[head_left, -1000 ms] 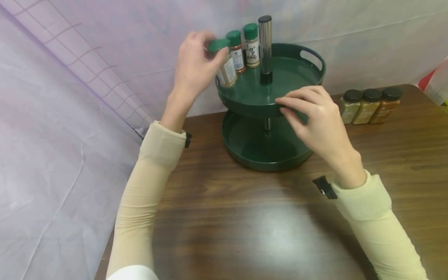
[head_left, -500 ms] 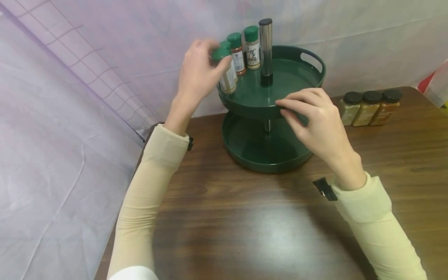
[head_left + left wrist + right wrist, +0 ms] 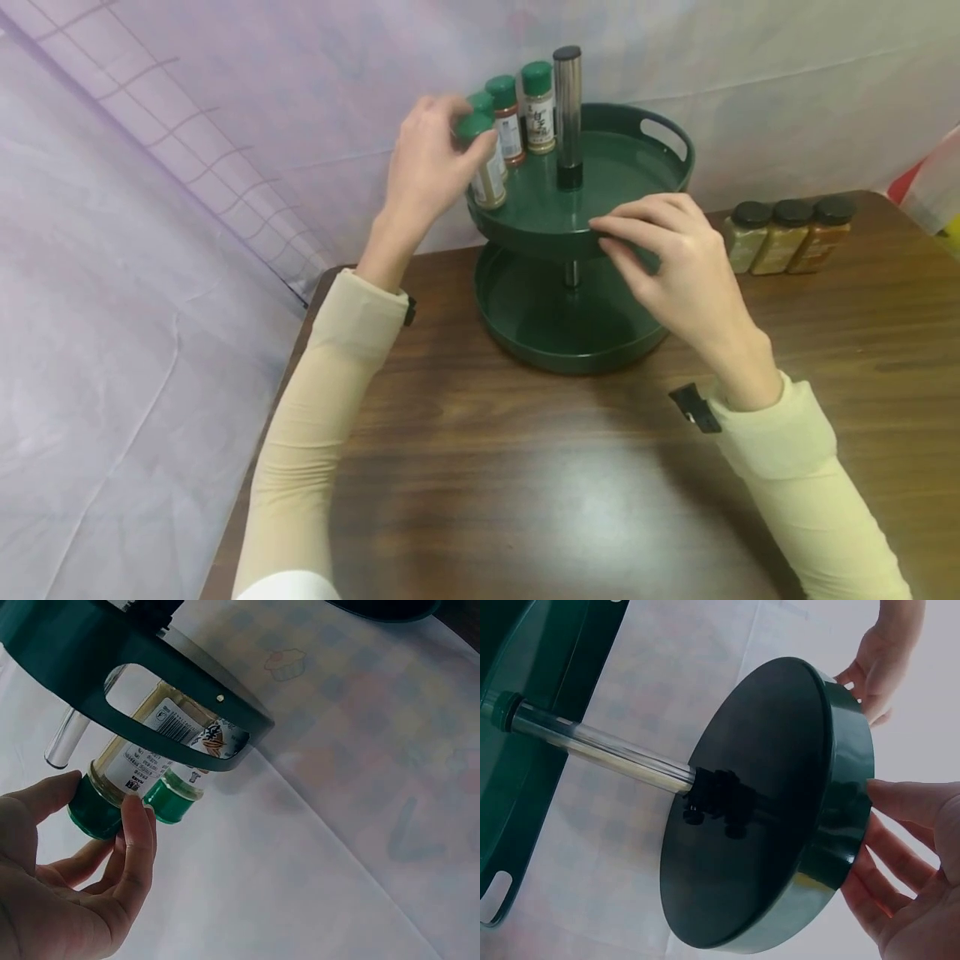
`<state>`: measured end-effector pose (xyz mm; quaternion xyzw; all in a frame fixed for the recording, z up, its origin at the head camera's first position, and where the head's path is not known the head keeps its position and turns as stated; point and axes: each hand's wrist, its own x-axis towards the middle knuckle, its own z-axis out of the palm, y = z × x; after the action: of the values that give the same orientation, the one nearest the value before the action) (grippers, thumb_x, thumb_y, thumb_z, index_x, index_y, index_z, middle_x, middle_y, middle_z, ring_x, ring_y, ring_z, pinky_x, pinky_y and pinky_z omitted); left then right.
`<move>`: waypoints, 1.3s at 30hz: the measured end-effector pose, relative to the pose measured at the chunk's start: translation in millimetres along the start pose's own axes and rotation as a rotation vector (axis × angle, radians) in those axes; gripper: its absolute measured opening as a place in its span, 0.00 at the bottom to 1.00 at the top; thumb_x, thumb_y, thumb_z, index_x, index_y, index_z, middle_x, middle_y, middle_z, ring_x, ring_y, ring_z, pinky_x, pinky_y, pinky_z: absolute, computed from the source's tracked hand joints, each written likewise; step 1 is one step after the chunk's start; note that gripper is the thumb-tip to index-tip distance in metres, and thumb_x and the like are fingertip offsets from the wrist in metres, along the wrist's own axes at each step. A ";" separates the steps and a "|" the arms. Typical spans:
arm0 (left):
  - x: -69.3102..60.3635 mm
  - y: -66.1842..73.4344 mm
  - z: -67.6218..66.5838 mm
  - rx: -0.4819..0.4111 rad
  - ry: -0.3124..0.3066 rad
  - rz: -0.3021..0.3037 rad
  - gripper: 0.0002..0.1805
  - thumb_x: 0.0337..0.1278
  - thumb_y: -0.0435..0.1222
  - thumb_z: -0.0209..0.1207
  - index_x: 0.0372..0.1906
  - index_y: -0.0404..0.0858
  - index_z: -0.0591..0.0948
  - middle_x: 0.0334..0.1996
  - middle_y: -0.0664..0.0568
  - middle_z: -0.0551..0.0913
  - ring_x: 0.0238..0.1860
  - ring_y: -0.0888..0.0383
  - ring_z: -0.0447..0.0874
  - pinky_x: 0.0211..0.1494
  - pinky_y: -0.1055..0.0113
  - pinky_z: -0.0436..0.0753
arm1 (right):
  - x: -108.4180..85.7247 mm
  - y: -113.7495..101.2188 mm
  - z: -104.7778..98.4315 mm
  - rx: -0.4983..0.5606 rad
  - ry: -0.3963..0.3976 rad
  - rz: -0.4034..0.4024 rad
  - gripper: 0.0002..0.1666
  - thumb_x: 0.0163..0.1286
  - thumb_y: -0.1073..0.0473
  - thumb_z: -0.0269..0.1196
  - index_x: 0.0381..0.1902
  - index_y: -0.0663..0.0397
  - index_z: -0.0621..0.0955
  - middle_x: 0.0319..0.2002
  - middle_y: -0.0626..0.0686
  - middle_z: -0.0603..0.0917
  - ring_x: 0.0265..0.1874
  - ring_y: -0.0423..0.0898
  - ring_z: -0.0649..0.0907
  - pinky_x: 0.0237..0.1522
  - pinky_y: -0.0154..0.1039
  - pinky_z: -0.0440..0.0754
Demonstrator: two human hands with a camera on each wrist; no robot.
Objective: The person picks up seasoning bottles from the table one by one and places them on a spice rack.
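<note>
A green two-tier rack has an upper tray [image 3: 540, 218] and a lower tray [image 3: 577, 362] joined by a metal post [image 3: 568, 117]. At the upper tray's left side, my left hand [image 3: 429, 158] grips a spice jar [image 3: 489, 187] by its green cap [image 3: 94, 811]. The jar stands upright, its base at or just above the tray floor. Behind it are another green-capped jar [image 3: 481, 102], partly hidden, a red-filled jar [image 3: 509, 133] and a white-labelled jar [image 3: 539, 117]. My right hand [image 3: 678, 267] pinches the upper tray's front rim; the right wrist view shows its fingertips [image 3: 873, 791] against the wall.
Three black-capped spice bottles [image 3: 787, 242] stand in a row on the wooden table [image 3: 510, 483], right of the rack. A pale curtain [image 3: 337, 125] hangs close behind the rack and along the left side. The upper tray's handle cutout [image 3: 664, 138] faces back right.
My left hand has brought the jar slightly forward on the upper tray, so the green-capped jar behind it now shows. My right hand stays at the rim. The head view has shifted a little.
</note>
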<state>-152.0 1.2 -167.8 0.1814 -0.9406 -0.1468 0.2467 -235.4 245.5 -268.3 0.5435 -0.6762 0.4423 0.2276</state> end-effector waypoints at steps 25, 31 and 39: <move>-8.5 -8.6 6.1 -0.011 -0.023 -0.056 0.35 0.72 0.52 0.56 0.76 0.42 0.64 0.62 0.47 0.72 0.52 0.57 0.76 0.49 0.65 0.78 | 1.4 9.6 -3.9 -0.003 0.077 -0.035 0.15 0.67 0.67 0.69 0.51 0.60 0.87 0.49 0.57 0.87 0.51 0.57 0.81 0.54 0.51 0.77; -16.2 -10.8 7.8 -0.056 0.004 -0.056 0.37 0.71 0.54 0.56 0.76 0.44 0.62 0.65 0.46 0.70 0.59 0.53 0.77 0.55 0.61 0.79 | -2.7 21.7 -19.9 -0.028 0.122 0.018 0.16 0.66 0.68 0.69 0.53 0.61 0.86 0.51 0.58 0.86 0.53 0.58 0.81 0.57 0.48 0.76; -31.0 -18.9 6.7 -0.094 0.066 -0.048 0.35 0.70 0.53 0.57 0.75 0.45 0.64 0.62 0.47 0.72 0.54 0.53 0.78 0.53 0.60 0.79 | -12.3 46.4 -48.6 -0.108 0.180 0.114 0.15 0.69 0.62 0.67 0.53 0.58 0.87 0.50 0.58 0.87 0.52 0.62 0.81 0.58 0.38 0.73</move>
<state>-125.3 -1.5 -193.0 0.1969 -0.9193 -0.1908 0.2823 -283.5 294.0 -269.7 0.4490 -0.7056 0.4646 0.2909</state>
